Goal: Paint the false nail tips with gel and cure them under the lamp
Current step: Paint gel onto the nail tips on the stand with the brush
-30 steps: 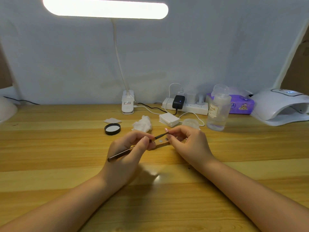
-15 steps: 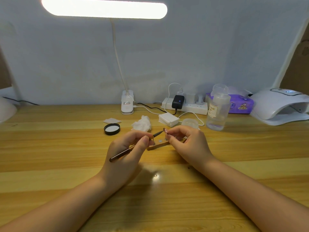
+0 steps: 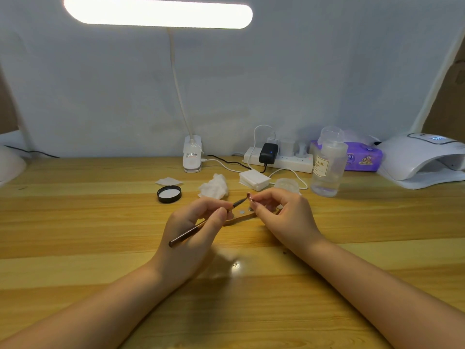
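1. My wooden table (image 3: 75, 222) carries a black lid (image 3: 169, 194), a crumpled tissue (image 3: 214, 189) and stacked pads (image 3: 254, 180) mid-table.
2. Far right sit a clear bottle (image 3: 328, 170) and the white curing lamp (image 3: 425, 159).

Quick count, everything placed relative to the power strip (image 3: 278, 161). Two hands just in front: left hand (image 3: 193, 230), right hand (image 3: 284, 217). One brush (image 3: 201, 226), one nail tip (image 3: 249, 196), one wooden stand (image 3: 241, 217) with two round dots showing. One black lid (image 3: 169, 194) off to its left, one crumpled tissue (image 3: 214, 189), one pad stack (image 3: 254, 180), one clear bottle (image 3: 327, 167) to its right, one curing lamp (image 3: 422, 161) further right.
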